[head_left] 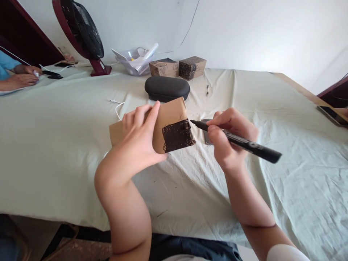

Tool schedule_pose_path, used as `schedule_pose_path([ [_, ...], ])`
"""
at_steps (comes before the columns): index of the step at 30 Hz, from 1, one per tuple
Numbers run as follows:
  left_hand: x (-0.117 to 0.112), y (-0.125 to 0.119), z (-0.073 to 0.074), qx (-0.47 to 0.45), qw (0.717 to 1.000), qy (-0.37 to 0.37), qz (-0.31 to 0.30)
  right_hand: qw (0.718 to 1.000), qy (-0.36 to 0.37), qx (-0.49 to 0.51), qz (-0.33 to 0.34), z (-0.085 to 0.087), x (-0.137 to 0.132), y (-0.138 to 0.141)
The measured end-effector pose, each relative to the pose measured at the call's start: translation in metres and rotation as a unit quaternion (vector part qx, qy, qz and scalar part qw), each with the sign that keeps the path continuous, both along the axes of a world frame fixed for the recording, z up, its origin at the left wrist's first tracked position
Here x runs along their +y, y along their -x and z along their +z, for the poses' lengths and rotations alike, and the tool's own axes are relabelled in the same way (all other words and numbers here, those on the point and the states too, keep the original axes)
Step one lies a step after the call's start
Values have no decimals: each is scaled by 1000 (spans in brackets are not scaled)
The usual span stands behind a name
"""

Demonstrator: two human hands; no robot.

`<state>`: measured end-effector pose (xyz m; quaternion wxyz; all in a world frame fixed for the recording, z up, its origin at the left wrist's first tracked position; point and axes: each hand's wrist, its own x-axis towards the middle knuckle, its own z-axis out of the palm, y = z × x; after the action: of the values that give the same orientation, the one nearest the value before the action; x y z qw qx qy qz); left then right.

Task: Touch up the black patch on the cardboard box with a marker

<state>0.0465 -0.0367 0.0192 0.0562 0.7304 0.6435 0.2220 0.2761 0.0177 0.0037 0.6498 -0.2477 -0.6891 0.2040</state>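
Note:
My left hand is wrapped round a brown cardboard box, tilting it above the cloth. One end of the box's near face bears a dense black scribbled patch, with loose strokes at its left edge. Between the thumb and fingers of my right hand is a black marker. Its uncapped tip points left, close beside the box's right edge; whether it touches I cannot tell. Behind my right fingers a dark flat object lies partly hidden on the cloth.
A black hard case stands behind the box. Farther back are two scribbled cardboard boxes, a clear plastic bowl and a fan. A small pen-like piece and a phone lie rightward. Another person's hands are at far left.

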Motion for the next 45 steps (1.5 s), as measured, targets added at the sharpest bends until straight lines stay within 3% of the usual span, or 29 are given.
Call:
schedule_pose_path([
  [5,-3,12,4,-59,997,31,-46,997,18,25,76,-7,16,-9],
  [10,-6,21,6,-82,994,5,-72,996,47,29,71,-6,23,-11],
  [13,-8,28,5,-99,993,5,-62,994,68,32,76,-2,22,-12],
  [19,-6,40,0,-145,988,42,-16,977,98,61,178,6,14,-9],
  [24,-5,36,2,-163,985,61,4,989,-53,81,109,0,13,-4],
  [29,-3,32,3,-190,979,74,19,972,-187,24,138,-2,16,1],
  [32,-1,34,2,-209,974,85,9,965,-234,-25,115,0,17,3],
  [35,1,39,-1,-235,968,93,-2,977,-199,16,78,1,19,-1],
  [39,8,43,-6,-283,953,105,-7,993,-83,76,-24,-8,40,-17],
  [41,16,43,-9,-302,948,98,6,996,-22,11,-89,-23,61,-24],
  [43,25,43,-16,-312,946,84,24,989,1,-113,-91,-46,83,-27],
  [45,35,45,-27,-337,938,74,29,960,43,-269,-69,-75,100,-25],
])
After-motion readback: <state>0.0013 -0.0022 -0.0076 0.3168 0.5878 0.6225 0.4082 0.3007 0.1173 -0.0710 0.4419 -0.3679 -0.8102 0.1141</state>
